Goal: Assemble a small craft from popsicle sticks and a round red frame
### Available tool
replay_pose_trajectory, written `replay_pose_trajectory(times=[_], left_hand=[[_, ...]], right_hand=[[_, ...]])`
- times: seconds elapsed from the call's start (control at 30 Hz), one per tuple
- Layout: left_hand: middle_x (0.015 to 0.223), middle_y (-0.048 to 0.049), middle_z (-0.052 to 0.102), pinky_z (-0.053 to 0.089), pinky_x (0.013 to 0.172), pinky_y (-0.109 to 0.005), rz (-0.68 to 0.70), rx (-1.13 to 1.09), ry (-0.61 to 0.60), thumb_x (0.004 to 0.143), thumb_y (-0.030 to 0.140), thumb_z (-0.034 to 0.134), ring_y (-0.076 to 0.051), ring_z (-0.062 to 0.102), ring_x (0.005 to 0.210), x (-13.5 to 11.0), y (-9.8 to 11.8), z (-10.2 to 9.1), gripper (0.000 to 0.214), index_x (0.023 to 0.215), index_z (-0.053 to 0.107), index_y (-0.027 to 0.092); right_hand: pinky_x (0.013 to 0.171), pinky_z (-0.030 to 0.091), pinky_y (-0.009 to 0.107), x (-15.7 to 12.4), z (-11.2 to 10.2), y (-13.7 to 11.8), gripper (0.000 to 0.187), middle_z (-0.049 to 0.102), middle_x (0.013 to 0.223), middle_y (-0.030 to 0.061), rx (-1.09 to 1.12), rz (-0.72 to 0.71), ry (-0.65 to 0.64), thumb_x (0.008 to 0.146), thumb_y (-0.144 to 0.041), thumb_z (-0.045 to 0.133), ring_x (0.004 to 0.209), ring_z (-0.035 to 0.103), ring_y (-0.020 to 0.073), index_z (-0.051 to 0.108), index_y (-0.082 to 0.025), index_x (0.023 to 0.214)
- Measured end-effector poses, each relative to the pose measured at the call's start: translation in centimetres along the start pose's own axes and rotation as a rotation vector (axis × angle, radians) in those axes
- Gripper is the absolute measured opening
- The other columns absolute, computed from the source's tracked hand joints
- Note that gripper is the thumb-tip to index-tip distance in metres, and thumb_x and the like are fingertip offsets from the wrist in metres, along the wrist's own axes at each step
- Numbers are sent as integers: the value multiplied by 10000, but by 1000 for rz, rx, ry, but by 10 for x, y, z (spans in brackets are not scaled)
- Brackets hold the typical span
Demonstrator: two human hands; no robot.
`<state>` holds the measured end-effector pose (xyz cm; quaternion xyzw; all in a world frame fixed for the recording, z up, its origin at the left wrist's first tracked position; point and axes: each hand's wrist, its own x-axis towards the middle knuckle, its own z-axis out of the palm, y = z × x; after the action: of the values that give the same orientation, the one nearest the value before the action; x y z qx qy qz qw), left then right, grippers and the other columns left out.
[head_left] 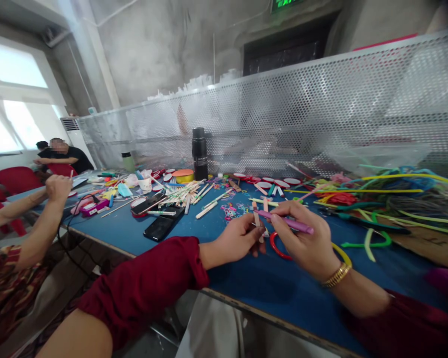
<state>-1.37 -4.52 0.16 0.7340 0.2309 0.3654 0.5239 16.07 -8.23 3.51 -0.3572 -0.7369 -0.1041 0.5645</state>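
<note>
My left hand [236,239] pinches a stick [257,220] that stands nearly upright between thumb and fingers, above the counter [254,288]. My right hand [306,241] pinches a pen [297,225] that slants leftward, its tip at the stick (touching or not, I can't tell). The stick is flat, narrow and pale tan; the pen is slim and purple.
</note>
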Motion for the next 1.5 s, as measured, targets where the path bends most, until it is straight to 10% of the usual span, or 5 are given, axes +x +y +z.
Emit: replay_pose_trajectory(times=[0.87, 1.5], left_hand=[[655, 18, 647, 384, 454, -202, -78, -87, 13, 863, 818, 547, -93, 564, 443, 5, 3, 1, 628, 978, 479, 204], [673, 21, 657, 419, 426, -194, -121, -297, -15, 710, 842, 716, -97, 588, 450, 10, -5, 5, 728, 975, 500, 199]], right_hand=[[864, 597, 405, -2, 3, 8, 172, 805, 1004, 52, 28, 91, 39, 995, -315, 611, 922, 761, 241, 756, -263, 1072], [667, 563, 341, -9, 12, 6, 102, 756, 869, 30, -30, 255, 90, 908, -322, 699, 704, 710, 204, 703, -244, 974]])
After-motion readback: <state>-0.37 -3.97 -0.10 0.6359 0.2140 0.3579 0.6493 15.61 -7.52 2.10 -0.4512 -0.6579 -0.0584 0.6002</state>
